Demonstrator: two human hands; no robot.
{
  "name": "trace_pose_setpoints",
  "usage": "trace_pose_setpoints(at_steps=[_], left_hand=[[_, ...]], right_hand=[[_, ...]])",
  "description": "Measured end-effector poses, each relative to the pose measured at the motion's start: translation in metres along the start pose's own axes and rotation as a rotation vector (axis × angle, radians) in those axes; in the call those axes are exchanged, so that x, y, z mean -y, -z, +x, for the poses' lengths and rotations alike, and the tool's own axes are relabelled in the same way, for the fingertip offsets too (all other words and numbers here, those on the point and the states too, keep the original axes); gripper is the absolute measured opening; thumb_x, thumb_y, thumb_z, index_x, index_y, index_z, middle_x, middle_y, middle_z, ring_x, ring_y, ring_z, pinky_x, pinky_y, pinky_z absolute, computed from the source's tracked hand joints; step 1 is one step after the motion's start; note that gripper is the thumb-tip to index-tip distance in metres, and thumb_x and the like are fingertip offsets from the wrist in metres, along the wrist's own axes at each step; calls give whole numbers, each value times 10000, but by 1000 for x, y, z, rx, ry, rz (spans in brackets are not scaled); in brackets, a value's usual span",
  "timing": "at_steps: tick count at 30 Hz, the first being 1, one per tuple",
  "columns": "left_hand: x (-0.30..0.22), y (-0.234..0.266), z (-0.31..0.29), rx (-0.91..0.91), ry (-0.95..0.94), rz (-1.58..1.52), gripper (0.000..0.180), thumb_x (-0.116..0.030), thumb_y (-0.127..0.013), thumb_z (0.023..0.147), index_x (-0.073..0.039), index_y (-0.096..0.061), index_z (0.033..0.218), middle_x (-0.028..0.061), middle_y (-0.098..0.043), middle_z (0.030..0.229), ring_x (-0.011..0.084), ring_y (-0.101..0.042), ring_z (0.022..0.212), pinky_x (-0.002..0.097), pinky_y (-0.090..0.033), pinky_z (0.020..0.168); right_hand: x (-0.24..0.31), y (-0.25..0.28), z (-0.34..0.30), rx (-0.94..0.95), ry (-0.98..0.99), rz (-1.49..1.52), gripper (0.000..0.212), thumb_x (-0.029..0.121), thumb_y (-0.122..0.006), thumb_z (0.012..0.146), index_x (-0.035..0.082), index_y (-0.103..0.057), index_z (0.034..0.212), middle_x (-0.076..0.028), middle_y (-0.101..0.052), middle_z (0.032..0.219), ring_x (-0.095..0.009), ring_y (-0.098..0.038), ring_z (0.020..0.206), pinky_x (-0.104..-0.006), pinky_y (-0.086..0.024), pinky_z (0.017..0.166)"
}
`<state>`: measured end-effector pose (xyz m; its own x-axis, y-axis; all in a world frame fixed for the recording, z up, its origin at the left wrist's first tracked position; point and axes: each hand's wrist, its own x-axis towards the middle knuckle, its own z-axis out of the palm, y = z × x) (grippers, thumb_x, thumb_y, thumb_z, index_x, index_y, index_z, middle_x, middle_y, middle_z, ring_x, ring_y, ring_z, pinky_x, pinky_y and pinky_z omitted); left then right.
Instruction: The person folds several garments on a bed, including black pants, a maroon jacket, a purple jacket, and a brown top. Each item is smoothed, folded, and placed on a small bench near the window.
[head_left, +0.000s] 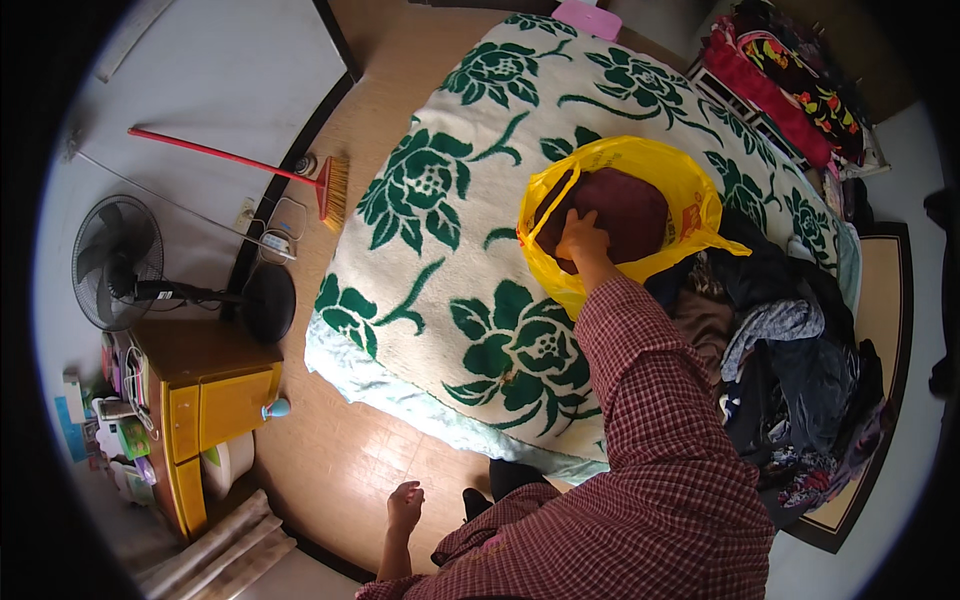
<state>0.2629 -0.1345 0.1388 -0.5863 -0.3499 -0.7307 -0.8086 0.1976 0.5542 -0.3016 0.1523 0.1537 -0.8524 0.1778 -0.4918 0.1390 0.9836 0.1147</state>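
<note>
A yellow plastic bag (pixel 705 200) stands open-mouthed on the bed, its handles spread to the sides. Inside it lies a maroon cloth bundle (pixel 635 215), apparently folded. My right hand (pixel 585 240) reaches into the bag's mouth and grips the bundle near its left part; some fingertips are hidden against the cloth. Low in the view, my left hand (pixel 405 505) hangs beside the bed above the floor, its fingers loosely bent and apart, with nothing in it.
A cream blanket with green flowers (pixel 440 290) covers the bed. Heaped dark clothes (pixel 800 370) lie right of the bag. Folded clothes (pixel 790 90) fill a rack at the far right. Leftward are a red-handled broom (pixel 330 190), a fan (pixel 118 262) and a wooden cabinet (pixel 225 405).
</note>
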Motion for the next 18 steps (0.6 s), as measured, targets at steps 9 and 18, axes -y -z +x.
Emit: trace_pose_setpoints(at_steps=[9,18], left_hand=[[-54,0,29,8,-242,157,261,-144,-605,849,1,-632,1064,139,-675,813,182,-646,698,295,-516,636],[-184,-10,20,353,-264,-233,380,-188,-641,869,31,-555,1167,115,-660,968,173,-650,831,296,-534,697]], right_hand=[[-121,86,13,-244,216,780,362,-46,-507,717,109,-586,1035,-154,-600,1095,-356,-580,996,-391,-460,877],[-216,178,-144,164,766,2215,457,-53,-420,740,74,-487,1174,-146,-552,1157,-298,-578,1045,-429,-519,883]])
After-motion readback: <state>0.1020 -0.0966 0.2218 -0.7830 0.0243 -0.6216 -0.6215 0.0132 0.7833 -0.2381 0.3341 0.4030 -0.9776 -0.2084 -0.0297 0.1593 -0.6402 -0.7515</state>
